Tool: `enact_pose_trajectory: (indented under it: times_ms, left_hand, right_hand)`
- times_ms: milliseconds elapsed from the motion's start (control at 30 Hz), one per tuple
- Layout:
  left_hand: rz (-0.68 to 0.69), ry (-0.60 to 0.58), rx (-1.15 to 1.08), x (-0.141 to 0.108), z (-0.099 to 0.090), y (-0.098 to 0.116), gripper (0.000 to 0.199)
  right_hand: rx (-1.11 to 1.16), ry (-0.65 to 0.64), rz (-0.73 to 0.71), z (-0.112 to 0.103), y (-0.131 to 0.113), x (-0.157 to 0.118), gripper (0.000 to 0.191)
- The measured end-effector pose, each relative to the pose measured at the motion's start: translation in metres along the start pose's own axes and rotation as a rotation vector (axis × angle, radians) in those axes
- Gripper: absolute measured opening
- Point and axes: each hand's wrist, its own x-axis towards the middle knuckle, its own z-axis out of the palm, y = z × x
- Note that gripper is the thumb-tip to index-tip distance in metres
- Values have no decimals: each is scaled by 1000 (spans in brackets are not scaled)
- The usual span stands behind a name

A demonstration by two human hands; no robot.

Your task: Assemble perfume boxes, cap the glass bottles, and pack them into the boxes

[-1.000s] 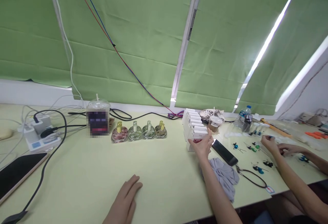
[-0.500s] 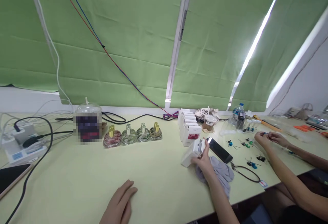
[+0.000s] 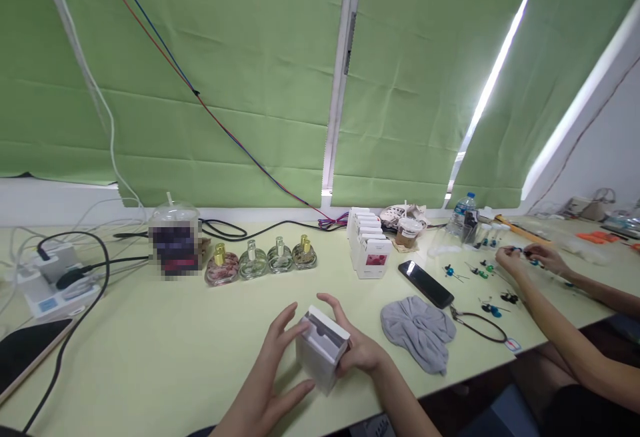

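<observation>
A small white box (image 3: pixel 320 357), its top open with a notched flap raised, is held above the table's near edge. My right hand (image 3: pixel 363 350) is closed around the box's right side. At the left side, my left hand (image 3: pixel 275 364) has a fingertip at the top rim and its thumb at the lower edge, with another finger lifted off. Beyond the hands stand perfume bottles with gold and silver caps, the nearest a pink one (image 3: pixel 222 268). To their right is a row of white boxes (image 3: pixel 373 260), the front one with a red picture.
A grey cloth (image 3: pixel 420 330) and a phone (image 3: pixel 426 284) lie to the right, near a black cord loop (image 3: pixel 483 334). Another person's hands (image 3: pixel 530 260) work among small blue and green parts. At left are a power strip (image 3: pixel 55 300), cables and a lidded cup (image 3: pixel 174 214).
My right hand has brought the white box leftward and nearer, away from the cloth. My left hand has moved right from the bare tabletop to meet the box.
</observation>
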Motion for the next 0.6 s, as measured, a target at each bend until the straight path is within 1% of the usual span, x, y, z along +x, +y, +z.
enact_pose_trajectory:
  times_ms: [133, 200, 233, 267, 300, 400, 467, 500, 533, 567, 600]
  left_hand:
    - [34, -21, -52, 8, -4, -5, 47]
    - [23, -23, -63, 10, -4, -7, 43]
    - [7, -13, -65, 11, -5, -8, 42]
    - [-14, 4, -65, 13, -5, -8, 42]
    - [-38, 27, -63, 14, -5, -8, 42]
    - [-104, 84, -56, 18, -4, -6, 39]
    - [-133, 97, -54, 20, -3, -5, 36]
    - [-143, 101, -56, 21, -2, -5, 35]
    - [-150, 103, -60, 22, -2, -4, 35]
    - [-156, 107, -65, 22, -1, -4, 35]
    - [-162, 109, -72, 22, -1, -5, 35]
  right_hand:
    - [95, -21, 89, 4, 9, 1, 116]
    - [93, -6, 99, 6, 12, -1, 112]
    - [76, 23, 77, 7, 13, -3, 108]
    - [41, 75, 36, 9, 13, -5, 102]
    - [-14, 155, -22, 10, 13, -7, 95]
    - [-259, 471, -213, 16, 12, -16, 67]
    - [-436, 652, -318, 21, 9, -22, 49]
    - [-518, 712, -374, 24, 7, -26, 42]
    - [-596, 745, -430, 27, 5, -29, 36]
    - [-670, 751, -482, 31, 2, -31, 33]
    - [-736, 730, -529, 34, -2, -33, 33]
